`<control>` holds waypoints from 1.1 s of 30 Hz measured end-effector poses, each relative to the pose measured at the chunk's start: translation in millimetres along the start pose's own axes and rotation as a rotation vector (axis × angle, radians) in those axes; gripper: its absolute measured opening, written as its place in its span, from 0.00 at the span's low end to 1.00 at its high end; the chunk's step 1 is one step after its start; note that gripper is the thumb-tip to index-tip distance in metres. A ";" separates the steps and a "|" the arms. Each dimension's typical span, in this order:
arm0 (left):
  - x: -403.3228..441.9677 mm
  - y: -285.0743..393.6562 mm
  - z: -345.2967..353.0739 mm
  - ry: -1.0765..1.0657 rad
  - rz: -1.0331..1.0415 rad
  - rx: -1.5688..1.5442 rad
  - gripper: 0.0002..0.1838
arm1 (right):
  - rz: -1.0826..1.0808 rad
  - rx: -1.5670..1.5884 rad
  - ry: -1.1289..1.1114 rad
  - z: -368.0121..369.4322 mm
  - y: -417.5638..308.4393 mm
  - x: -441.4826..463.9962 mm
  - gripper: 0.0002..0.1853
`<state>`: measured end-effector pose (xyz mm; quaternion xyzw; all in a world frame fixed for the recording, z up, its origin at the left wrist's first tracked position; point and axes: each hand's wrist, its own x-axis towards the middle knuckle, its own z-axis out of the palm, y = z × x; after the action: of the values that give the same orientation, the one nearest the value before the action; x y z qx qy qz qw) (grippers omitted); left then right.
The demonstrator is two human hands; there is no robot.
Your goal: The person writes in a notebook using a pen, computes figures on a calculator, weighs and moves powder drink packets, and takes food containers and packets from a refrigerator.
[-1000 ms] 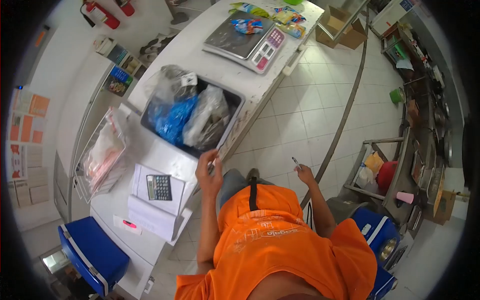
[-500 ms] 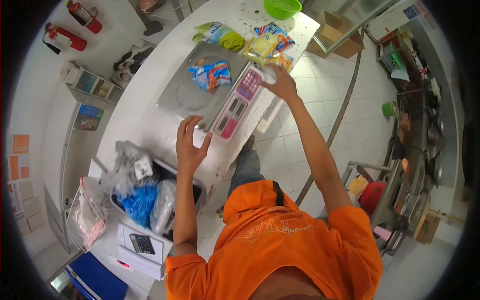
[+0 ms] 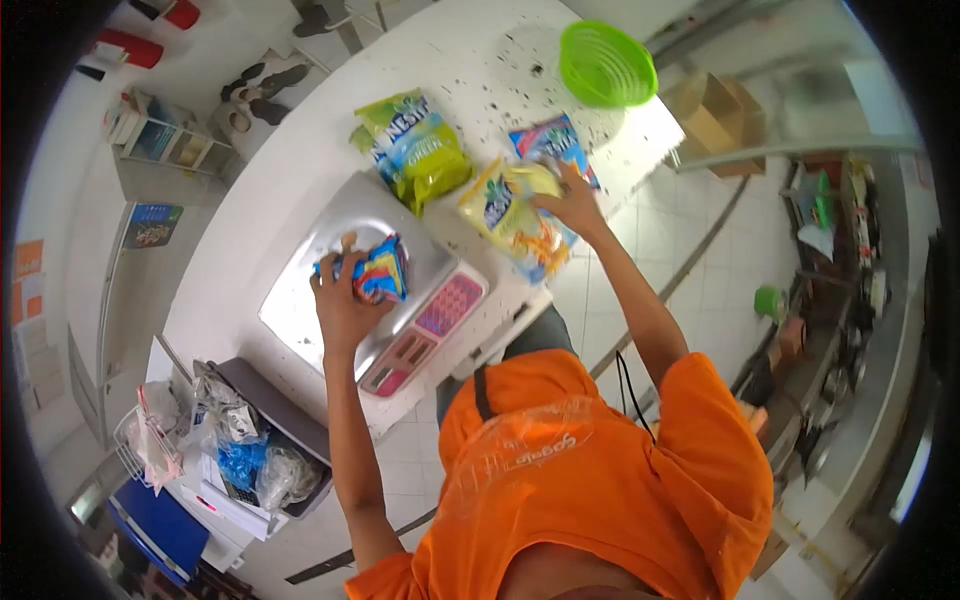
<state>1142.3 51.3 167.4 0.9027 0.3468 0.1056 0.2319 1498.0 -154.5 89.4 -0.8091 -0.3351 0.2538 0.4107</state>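
Note:
My left hand (image 3: 345, 308) is over the weighing scale (image 3: 335, 222), its fingers closed on the left side of a crumpled blue-and-red packet (image 3: 385, 272) lying on the metal pan. The scale's pink keypad (image 3: 450, 304) faces my body. My right hand (image 3: 575, 207) grips the upper right edge of a yellow Nestea packet (image 3: 500, 205) on the white table (image 3: 480, 45); the fingertips are partly hidden. Just beyond that hand lies a blue Nestea packet (image 3: 552, 140). Green Nestea packets (image 3: 420, 145) rest on the table behind the scale.
A green plastic basket (image 3: 607, 65) stands at the table's far end, with dark specks scattered near it. A grey bin (image 3: 270, 400) holding plastic bags sits to the left. Cardboard boxes (image 3: 715, 115) and a long shelf rack (image 3: 850, 280) are on the right.
My left hand has moved from beside the scale onto the blue-and-red packet. My right hand has gone from the scale's edge to the yellow packet. The camera view has shifted.

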 end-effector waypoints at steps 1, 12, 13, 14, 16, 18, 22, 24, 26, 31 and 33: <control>3.7 -0.1 4.6 0.020 -0.051 -0.007 0.38 | 0.117 0.238 -0.068 -20.4 -3.0 7.4 0.42; 152.1 210.5 106.4 0.193 -0.145 -0.557 0.36 | -0.106 -0.200 0.285 -215.9 52.2 160.3 0.35; 191.0 248.5 111.8 0.241 -0.037 -0.607 0.36 | -0.106 -0.255 0.285 -223.0 60.7 159.2 0.34; 227.4 275.6 119.7 0.267 0.104 -0.497 0.36 | -0.074 -0.142 0.310 -222.0 51.6 140.8 0.29; 288.6 324.7 157.0 0.278 0.170 -0.441 0.38 | 0.038 -0.144 0.299 -216.8 67.3 105.5 0.13; 333.1 350.1 204.6 0.169 0.133 -0.293 0.36 | 0.056 0.051 0.137 -196.5 101.7 75.4 0.08; 321.2 341.6 241.3 0.295 0.133 -0.069 0.33 | 0.087 -0.001 -0.072 -143.9 94.7 61.5 0.21; 278.4 325.6 243.6 0.441 0.073 -0.167 0.32 | 0.073 -0.210 -0.219 -117.8 83.0 75.2 0.31; 205.0 292.4 236.2 0.511 -0.123 -0.195 0.34 | 0.068 -0.335 -0.176 -93.9 74.9 85.4 0.33; 67.2 235.8 274.7 0.296 -0.944 0.021 0.62 | -0.095 -0.182 -0.353 -83.9 83.5 111.1 0.31; 68.7 240.1 274.7 0.271 -0.982 -0.035 0.68 | -0.167 -0.123 -0.304 -114.0 57.2 111.0 0.27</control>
<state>1428.0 -153.7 48.6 0.6072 0.7554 0.1062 0.2223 1667.1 -152.6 87.5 -0.7544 -0.4742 0.3174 0.3246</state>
